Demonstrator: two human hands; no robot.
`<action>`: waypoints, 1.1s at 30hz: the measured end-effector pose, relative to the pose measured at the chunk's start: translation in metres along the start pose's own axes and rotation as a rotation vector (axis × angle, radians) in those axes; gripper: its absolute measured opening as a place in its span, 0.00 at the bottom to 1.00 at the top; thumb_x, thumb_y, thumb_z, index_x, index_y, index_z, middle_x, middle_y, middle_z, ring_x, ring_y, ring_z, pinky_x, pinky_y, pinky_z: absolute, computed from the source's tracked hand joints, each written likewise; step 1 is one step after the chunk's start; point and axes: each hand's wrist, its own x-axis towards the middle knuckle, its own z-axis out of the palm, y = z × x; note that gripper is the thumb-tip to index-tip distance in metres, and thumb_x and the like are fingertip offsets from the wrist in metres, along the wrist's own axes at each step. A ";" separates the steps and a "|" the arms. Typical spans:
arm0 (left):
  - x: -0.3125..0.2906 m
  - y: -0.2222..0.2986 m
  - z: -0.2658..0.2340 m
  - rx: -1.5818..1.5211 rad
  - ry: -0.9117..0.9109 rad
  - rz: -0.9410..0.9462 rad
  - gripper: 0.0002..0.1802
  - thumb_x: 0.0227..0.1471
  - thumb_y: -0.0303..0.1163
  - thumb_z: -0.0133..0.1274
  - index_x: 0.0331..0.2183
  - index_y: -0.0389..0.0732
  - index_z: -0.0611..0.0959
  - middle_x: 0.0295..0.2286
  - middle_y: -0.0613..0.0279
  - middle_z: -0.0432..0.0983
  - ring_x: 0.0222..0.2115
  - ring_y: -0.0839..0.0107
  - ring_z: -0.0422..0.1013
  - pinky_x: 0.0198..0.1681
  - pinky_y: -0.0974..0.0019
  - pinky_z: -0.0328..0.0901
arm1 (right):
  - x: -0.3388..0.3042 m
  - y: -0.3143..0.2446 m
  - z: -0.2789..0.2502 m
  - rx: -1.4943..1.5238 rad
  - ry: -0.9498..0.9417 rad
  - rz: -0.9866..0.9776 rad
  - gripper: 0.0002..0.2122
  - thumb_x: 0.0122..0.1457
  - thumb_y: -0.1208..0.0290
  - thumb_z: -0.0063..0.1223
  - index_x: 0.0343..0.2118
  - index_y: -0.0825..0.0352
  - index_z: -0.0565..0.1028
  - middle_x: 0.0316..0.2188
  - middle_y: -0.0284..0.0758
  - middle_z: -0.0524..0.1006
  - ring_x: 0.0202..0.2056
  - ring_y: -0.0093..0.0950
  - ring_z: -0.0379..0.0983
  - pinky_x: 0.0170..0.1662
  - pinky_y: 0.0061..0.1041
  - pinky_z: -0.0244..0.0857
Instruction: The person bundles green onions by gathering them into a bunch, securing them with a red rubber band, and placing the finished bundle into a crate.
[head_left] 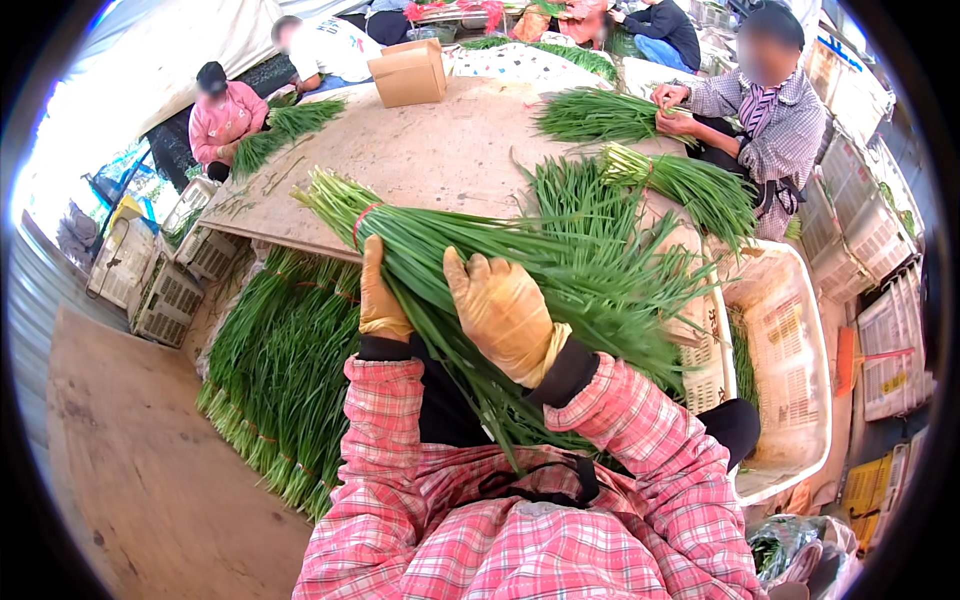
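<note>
A thick bundle of garlic chives [470, 238] lies slantwise before me, its pale stem ends at the upper left and its green leaves trailing to the lower right. A red band circles it near the stems. My left hand [383, 295], in a yellowish glove, grips its near side just below the band, the fingers hidden under the leaves. Farther along, my gloved right hand [503, 310] is closed on the leaves from above, thumb and fingers bent. Loose chives [590, 205] spread over the table behind the bundle. Some leaves hang down toward my lap.
The wooden table [440, 150] carries another banded bundle [690, 185] and a cardboard box [408, 72]. A white plastic crate [790, 370] stands at my right. Many chive bundles [290, 370] are stacked at lower left, beside a wooden board [150, 450]. Co-workers sit around the table, one [770, 110] handling chives.
</note>
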 end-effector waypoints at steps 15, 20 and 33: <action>0.020 0.054 -0.181 0.325 0.210 0.527 0.34 0.54 0.60 0.42 0.52 0.44 0.70 0.48 0.59 0.71 0.45 0.61 0.70 0.48 0.55 0.67 | -0.116 0.095 -0.058 0.788 -0.093 0.455 0.04 0.48 0.80 0.59 0.28 0.66 0.76 0.21 0.36 0.72 0.23 0.30 0.70 0.27 0.24 0.64; 0.023 0.053 -0.180 0.384 0.244 0.550 0.34 0.54 0.59 0.41 0.53 0.44 0.70 0.48 0.59 0.71 0.45 0.62 0.70 0.49 0.55 0.67 | -0.046 0.045 -0.064 0.846 -0.138 0.361 0.09 0.51 0.68 0.61 0.29 0.67 0.75 0.20 0.35 0.72 0.22 0.30 0.70 0.26 0.23 0.64; 0.030 0.027 -0.178 0.394 0.234 0.537 0.33 0.55 0.58 0.40 0.53 0.44 0.69 0.48 0.59 0.70 0.45 0.62 0.69 0.50 0.56 0.66 | -0.052 0.035 -0.066 0.730 -0.087 -0.012 0.12 0.43 0.64 0.65 0.31 0.60 0.78 0.27 0.33 0.77 0.22 0.31 0.72 0.24 0.28 0.66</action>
